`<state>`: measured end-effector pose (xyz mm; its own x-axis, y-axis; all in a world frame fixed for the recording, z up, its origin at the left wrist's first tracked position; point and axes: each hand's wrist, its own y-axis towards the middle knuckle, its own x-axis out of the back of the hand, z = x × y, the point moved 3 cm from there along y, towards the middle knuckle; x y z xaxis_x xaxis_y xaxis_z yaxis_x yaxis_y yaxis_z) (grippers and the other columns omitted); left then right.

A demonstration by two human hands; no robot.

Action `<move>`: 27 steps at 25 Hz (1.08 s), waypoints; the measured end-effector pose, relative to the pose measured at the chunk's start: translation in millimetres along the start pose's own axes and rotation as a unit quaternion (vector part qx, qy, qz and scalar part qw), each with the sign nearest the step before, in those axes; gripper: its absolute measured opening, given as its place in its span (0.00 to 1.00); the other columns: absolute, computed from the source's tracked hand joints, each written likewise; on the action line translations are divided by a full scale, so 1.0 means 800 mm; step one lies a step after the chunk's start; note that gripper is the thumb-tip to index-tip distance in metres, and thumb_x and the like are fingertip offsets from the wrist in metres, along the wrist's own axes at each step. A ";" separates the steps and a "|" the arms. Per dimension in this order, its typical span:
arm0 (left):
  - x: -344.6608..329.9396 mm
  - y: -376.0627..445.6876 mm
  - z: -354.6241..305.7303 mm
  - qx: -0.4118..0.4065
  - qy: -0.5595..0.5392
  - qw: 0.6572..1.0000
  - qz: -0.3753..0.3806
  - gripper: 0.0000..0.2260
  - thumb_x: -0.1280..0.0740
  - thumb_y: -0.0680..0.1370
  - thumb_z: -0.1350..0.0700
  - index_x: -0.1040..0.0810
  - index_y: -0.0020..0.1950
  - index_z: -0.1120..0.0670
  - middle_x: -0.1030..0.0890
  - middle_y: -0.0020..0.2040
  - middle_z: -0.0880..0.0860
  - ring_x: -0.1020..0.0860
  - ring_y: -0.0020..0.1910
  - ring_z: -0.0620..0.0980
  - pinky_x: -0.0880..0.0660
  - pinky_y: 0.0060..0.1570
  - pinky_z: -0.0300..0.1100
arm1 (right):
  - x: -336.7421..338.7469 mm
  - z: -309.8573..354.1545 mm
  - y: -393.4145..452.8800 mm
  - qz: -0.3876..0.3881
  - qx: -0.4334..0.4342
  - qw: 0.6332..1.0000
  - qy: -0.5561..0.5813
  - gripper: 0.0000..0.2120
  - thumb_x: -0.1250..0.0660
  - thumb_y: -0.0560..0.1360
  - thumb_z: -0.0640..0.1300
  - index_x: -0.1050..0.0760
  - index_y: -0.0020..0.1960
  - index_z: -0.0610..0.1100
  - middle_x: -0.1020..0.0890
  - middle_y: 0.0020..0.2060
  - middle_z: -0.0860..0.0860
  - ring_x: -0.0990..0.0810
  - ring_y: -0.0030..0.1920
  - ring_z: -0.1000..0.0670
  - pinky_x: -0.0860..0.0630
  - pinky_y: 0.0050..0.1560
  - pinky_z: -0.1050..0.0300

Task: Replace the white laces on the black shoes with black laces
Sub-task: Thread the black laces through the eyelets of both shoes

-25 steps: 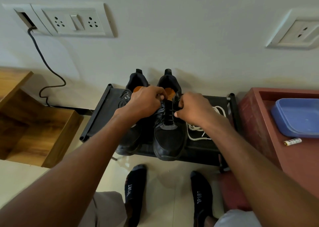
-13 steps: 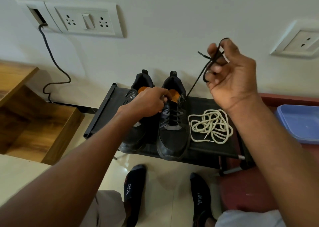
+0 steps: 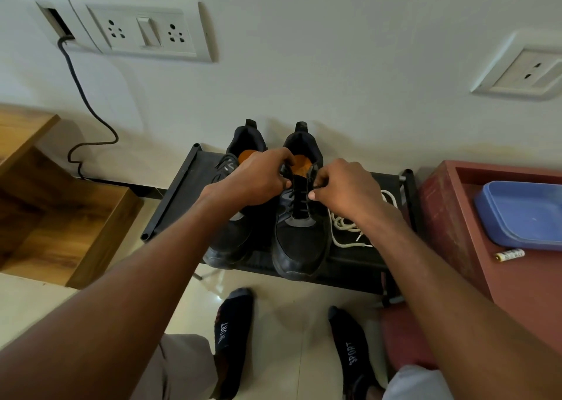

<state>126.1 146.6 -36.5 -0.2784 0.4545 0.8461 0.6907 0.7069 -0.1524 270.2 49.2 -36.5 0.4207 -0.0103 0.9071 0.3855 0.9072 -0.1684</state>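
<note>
Two black shoes (image 3: 299, 232) stand side by side at centre frame on a low black rack (image 3: 179, 192), heels toward the wall. The right-hand shoe carries a black lace (image 3: 299, 200) threaded through its eyelets. The left-hand shoe (image 3: 234, 235) is partly hidden under the left forearm; its lacing cannot be judged.

The left hand (image 3: 258, 179) sits at the collar of the right-hand shoe with fingers curled, gripping at the tongue or upper lace; which of the two cannot be told. The right hand (image 3: 346, 191) is just beside it, fingers curled and pinching the black lace at the shoe's right eyelet row.

A loose white lace (image 3: 349, 229) lies on the rack immediately right of the shoe, partly under the right wrist.

Right of frame, a red worktop (image 3: 523, 281) holds a blue tray (image 3: 523, 214) and a small battery (image 3: 509, 254). Two socked feet (image 3: 234, 329) rest on the tiled floor at lower centre. A wall socket panel (image 3: 143, 30) occupies the upper left, with a dark cable (image 3: 88, 107) hanging from it.
</note>
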 end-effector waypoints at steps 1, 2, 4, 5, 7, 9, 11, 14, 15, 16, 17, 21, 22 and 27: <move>0.000 -0.001 0.002 -0.001 -0.005 1.000 0.001 0.21 0.29 0.81 0.57 0.28 0.73 0.52 0.19 0.48 0.52 0.18 0.46 0.52 0.23 0.41 0.41 | 0.000 -0.002 0.001 0.010 -0.005 1.000 0.001 0.06 0.25 0.76 0.49 0.18 0.47 0.47 0.17 0.40 0.49 0.18 0.42 0.46 0.21 0.41 0.51; 0.000 0.000 0.004 0.000 -0.009 1.000 0.001 0.22 0.28 0.81 0.58 0.28 0.73 0.52 0.19 0.47 0.52 0.18 0.46 0.52 0.24 0.41 0.41 | -0.002 -0.005 0.002 0.024 -0.012 1.000 0.008 0.06 0.27 0.77 0.48 0.18 0.47 0.45 0.16 0.40 0.47 0.17 0.41 0.45 0.19 0.42 0.48; 0.001 0.001 0.008 0.005 -0.011 1.000 -0.005 0.22 0.28 0.80 0.58 0.28 0.73 0.52 0.22 0.43 0.49 0.19 0.44 0.51 0.29 0.37 0.38 | -0.002 -0.008 0.007 0.041 -0.035 0.998 0.046 0.07 0.31 0.78 0.45 0.19 0.46 0.42 0.16 0.39 0.44 0.17 0.40 0.43 0.20 0.42 0.47; 0.001 0.001 0.010 0.007 -0.012 1.000 -0.008 0.21 0.28 0.80 0.58 0.28 0.72 0.52 0.23 0.42 0.48 0.19 0.44 0.50 0.30 0.36 0.37 | -0.001 -0.010 0.009 0.040 -0.049 0.996 0.067 0.07 0.32 0.79 0.44 0.21 0.45 0.41 0.17 0.38 0.44 0.18 0.39 0.43 0.22 0.41 0.48; 0.000 0.003 0.012 0.008 -0.015 1.000 -0.008 0.22 0.28 0.80 0.58 0.28 0.72 0.52 0.24 0.41 0.47 0.20 0.43 0.49 0.31 0.35 0.37 | 0.001 -0.012 0.012 0.032 -0.059 0.995 0.080 0.08 0.33 0.79 0.44 0.23 0.43 0.40 0.19 0.37 0.44 0.21 0.37 0.43 0.27 0.39 0.51; -0.001 0.002 0.012 0.006 -0.011 1.000 -0.004 0.22 0.28 0.80 0.57 0.29 0.73 0.51 0.23 0.41 0.48 0.21 0.43 0.49 0.31 0.35 0.37 | 0.003 -0.010 0.012 0.027 -0.042 0.997 0.065 0.08 0.32 0.79 0.44 0.21 0.45 0.40 0.17 0.39 0.41 0.20 0.38 0.43 0.26 0.39 0.51; 0.002 0.002 0.011 0.007 -0.009 1.000 -0.016 0.21 0.28 0.80 0.56 0.28 0.72 0.51 0.22 0.42 0.48 0.21 0.43 0.49 0.31 0.35 0.37 | 0.008 -0.004 0.010 0.003 -0.002 0.998 0.068 0.06 0.31 0.79 0.43 0.17 0.50 0.42 0.14 0.44 0.44 0.17 0.42 0.45 0.21 0.45 0.49; 0.016 0.003 0.010 0.012 -0.074 0.994 -0.084 0.14 0.30 0.82 0.51 0.23 0.67 0.52 0.18 0.43 0.52 0.19 0.42 0.52 0.24 0.39 0.44 | 0.032 0.016 0.000 -0.052 0.058 0.979 0.187 0.07 0.30 0.82 0.42 0.15 0.57 0.50 0.16 0.47 0.56 0.18 0.46 0.56 0.24 0.49 0.60; 0.020 0.003 0.009 0.012 -0.126 0.986 -0.106 0.12 0.31 0.83 0.50 0.22 0.64 0.51 0.16 0.44 0.53 0.18 0.43 0.52 0.22 0.43 0.47 | 0.038 0.021 -0.004 -0.042 0.074 0.963 0.256 0.07 0.30 0.82 0.42 0.15 0.56 0.51 0.16 0.46 0.58 0.18 0.44 0.60 0.25 0.47 0.65; 0.023 0.002 0.007 0.012 -0.183 0.976 -0.118 0.10 0.33 0.83 0.48 0.20 0.62 0.51 0.15 0.45 0.53 0.17 0.45 0.52 0.20 0.45 0.48 | 0.043 0.026 -0.008 -0.020 0.085 0.944 0.318 0.07 0.30 0.82 0.42 0.15 0.55 0.50 0.14 0.46 0.57 0.17 0.43 0.62 0.25 0.44 0.69; 0.026 0.000 0.002 0.011 -0.240 0.964 -0.117 0.11 0.34 0.84 0.47 0.19 0.60 0.52 0.14 0.47 0.53 0.16 0.48 0.51 0.19 0.47 0.47 | 0.045 0.029 -0.010 0.000 0.093 0.928 0.362 0.08 0.31 0.82 0.40 0.14 0.54 0.48 0.13 0.46 0.55 0.17 0.43 0.63 0.25 0.43 0.71; 0.030 -0.010 -0.020 0.020 -0.470 0.882 -0.013 0.23 0.42 0.86 0.39 0.18 0.63 0.54 0.14 0.55 0.58 0.14 0.55 0.55 0.18 0.57 0.50 | 0.049 0.027 -0.006 0.004 0.093 0.893 0.440 0.08 0.32 0.83 0.41 0.14 0.56 0.46 0.16 0.57 0.53 0.16 0.51 0.54 0.23 0.44 0.64; 0.030 -0.010 -0.023 0.025 -0.496 0.868 0.012 0.24 0.42 0.85 0.38 0.18 0.63 0.55 0.14 0.56 0.59 0.14 0.56 0.57 0.19 0.61 0.54 | 0.050 0.026 -0.005 -0.014 0.089 0.895 0.437 0.08 0.32 0.83 0.42 0.14 0.56 0.48 0.18 0.59 0.54 0.17 0.52 0.57 0.24 0.44 0.67; 0.030 -0.012 -0.020 0.011 -0.456 0.890 0.004 0.15 0.34 0.83 0.44 0.16 0.53 0.55 0.18 0.38 0.52 0.15 0.48 0.54 0.19 0.60 0.52 | 0.060 0.018 -0.004 -0.065 0.035 0.863 0.499 0.09 0.34 0.83 0.41 0.16 0.50 0.49 0.15 0.48 0.55 0.17 0.45 0.63 0.25 0.43 0.67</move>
<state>123.5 141.9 -6.4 -0.7058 0.7038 0.0809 0.6851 0.7072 -0.1749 277.6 51.9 13.0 0.8894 -0.4392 0.1268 0.4465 0.8941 -0.0342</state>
